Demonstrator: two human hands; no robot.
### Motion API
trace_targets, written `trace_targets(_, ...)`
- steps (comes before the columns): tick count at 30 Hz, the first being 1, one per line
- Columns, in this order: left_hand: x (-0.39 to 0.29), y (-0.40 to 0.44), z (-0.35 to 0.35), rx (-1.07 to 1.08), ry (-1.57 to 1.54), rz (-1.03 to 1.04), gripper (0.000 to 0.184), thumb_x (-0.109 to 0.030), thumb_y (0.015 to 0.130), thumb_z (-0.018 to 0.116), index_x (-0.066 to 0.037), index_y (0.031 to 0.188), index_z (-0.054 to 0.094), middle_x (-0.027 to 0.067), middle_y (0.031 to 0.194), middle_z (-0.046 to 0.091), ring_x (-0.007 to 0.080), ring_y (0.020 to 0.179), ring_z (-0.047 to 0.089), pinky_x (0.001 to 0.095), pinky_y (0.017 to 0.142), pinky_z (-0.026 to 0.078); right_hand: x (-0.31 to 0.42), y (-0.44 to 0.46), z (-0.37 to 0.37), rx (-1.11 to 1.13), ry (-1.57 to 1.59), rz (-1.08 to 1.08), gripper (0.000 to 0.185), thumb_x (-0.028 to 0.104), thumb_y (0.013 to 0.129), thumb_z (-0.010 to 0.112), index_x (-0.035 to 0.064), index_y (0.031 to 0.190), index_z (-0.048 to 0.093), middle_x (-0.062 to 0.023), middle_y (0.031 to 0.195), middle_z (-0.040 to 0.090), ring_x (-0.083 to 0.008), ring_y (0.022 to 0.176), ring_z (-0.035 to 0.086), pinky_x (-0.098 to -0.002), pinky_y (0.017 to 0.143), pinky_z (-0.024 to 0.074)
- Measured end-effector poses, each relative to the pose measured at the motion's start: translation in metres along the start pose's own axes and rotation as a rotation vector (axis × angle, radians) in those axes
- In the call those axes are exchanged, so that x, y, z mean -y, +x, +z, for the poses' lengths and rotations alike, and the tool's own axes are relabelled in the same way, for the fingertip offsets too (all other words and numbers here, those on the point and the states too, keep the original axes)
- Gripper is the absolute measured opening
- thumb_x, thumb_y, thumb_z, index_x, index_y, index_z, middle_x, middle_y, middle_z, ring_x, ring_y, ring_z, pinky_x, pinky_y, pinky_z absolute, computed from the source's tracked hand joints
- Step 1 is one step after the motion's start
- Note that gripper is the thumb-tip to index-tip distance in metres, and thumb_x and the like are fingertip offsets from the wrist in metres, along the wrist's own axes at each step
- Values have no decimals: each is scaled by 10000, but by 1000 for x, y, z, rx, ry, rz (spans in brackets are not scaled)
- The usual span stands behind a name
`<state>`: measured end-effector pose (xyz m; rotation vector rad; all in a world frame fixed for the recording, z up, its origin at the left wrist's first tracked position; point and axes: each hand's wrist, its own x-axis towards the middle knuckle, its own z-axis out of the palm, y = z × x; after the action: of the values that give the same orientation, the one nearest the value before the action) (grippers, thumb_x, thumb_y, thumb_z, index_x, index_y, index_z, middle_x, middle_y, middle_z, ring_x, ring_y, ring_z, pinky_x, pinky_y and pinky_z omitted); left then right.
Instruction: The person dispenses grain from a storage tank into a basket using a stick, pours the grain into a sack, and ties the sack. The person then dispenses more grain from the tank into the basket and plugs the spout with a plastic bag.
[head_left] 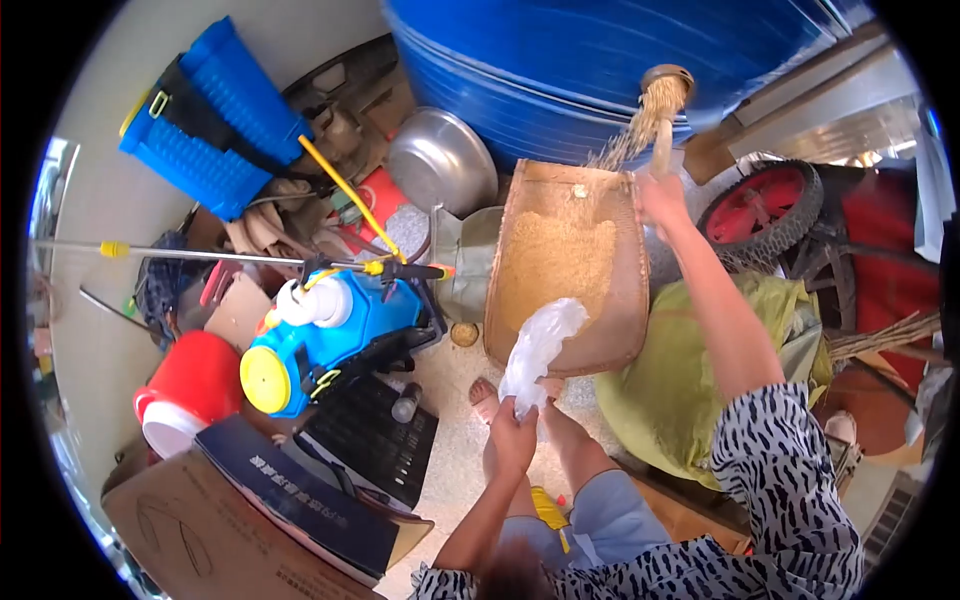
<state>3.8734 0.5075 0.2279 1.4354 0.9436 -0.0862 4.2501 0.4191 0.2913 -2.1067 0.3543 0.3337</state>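
My left hand (514, 436) is closed around a crumpled white plastic bag (540, 345), in front of a broad brown scoop-shaped basket (625, 315). A layer of golden grain (560, 262) covers much of the basket's bottom. At the basket's upper right edge, my right hand (660, 203) grips a pale, stick-like piece (662, 150). This reaches up to a round brown opening (668, 74) at the big blue drum (560, 60); whether the two are joined, I cannot tell. From the opening, a stream of grain (630, 135) falls down and left into the basket.
Left of the basket stand a steel pot (440, 160) and a blue sprayer (345, 325) with a long wand (210, 252). A red bucket (195, 385) and cardboard box (210, 530) lie lower left. On the right are a yellow-green sack (660, 390) and a wheel (760, 210).
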Motion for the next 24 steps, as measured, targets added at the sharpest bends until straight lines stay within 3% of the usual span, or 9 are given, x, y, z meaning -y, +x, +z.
trace_targets(2,3,1,0,6,26,34,136,-25,759,562,19,886,546,48,718,566,85,574,497,230,472,400,8,-25,-12,167,130,-37,184,139,793,506,7,668,477,-73,550,487,-164,406,457,-314,376,393)
trace_targets(6,-4,3,1,19,52,16,141,-31,760,562,27,887,543,62,715,570,97,550,500,248,461,398,28,-51,-24,195,328,67,196,139,807,509,33,645,474,-45,537,455,-140,413,418,-291,376,369)
trace_targets(11,-14,7,-2,8,137,-4,150,-40,756,566,27,887,542,66,708,568,98,551,501,251,462,393,4,4,-11,116,271,-181,169,144,786,526,10,684,510,-62,551,476,-139,428,451,-297,372,381)
trace_targets(16,-7,5,-2,-7,36,-6,197,-52,742,566,35,917,541,83,700,567,104,574,511,267,474,406,9,85,-16,-145,-237,-153,223,174,747,526,-46,709,507,-120,521,518,-215,403,520,-348,396,431)
trace_targets(18,-4,3,-4,-9,40,-10,199,-47,743,560,34,924,543,80,699,566,105,574,510,268,479,408,-28,108,-24,-237,-770,-580,198,111,715,558,-58,616,579,-137,574,557,-275,423,563,-323,460,486)
trace_targets(19,-5,3,-4,-21,39,-7,202,-43,743,555,33,930,545,76,698,566,107,574,508,268,485,411,6,58,-11,-237,-360,-156,143,114,703,596,-25,669,589,-159,643,574,-286,445,566,-349,459,491)
trace_targets(22,-14,2,-12,27,91,-11,195,-31,740,551,28,926,555,66,713,572,101,591,507,255,497,410,-48,51,0,-197,-517,-332,264,201,787,554,-39,880,497,-178,684,579,-276,525,589,-371,443,474)
trace_targets(23,-7,4,-10,-14,66,106,184,-25,736,552,31,911,559,76,730,580,113,630,522,261,538,423,-38,36,-3,-118,-403,-195,224,176,795,531,-39,843,491,-143,638,551,-253,503,566,-354,433,463)
trace_targets(24,-4,5,-12,20,27,3,182,-23,731,555,42,902,560,92,755,591,133,680,539,278,603,436,-26,12,0,-39,-285,-60,190,151,802,507,-38,807,486,-108,593,523,-229,481,543,-336,423,452)
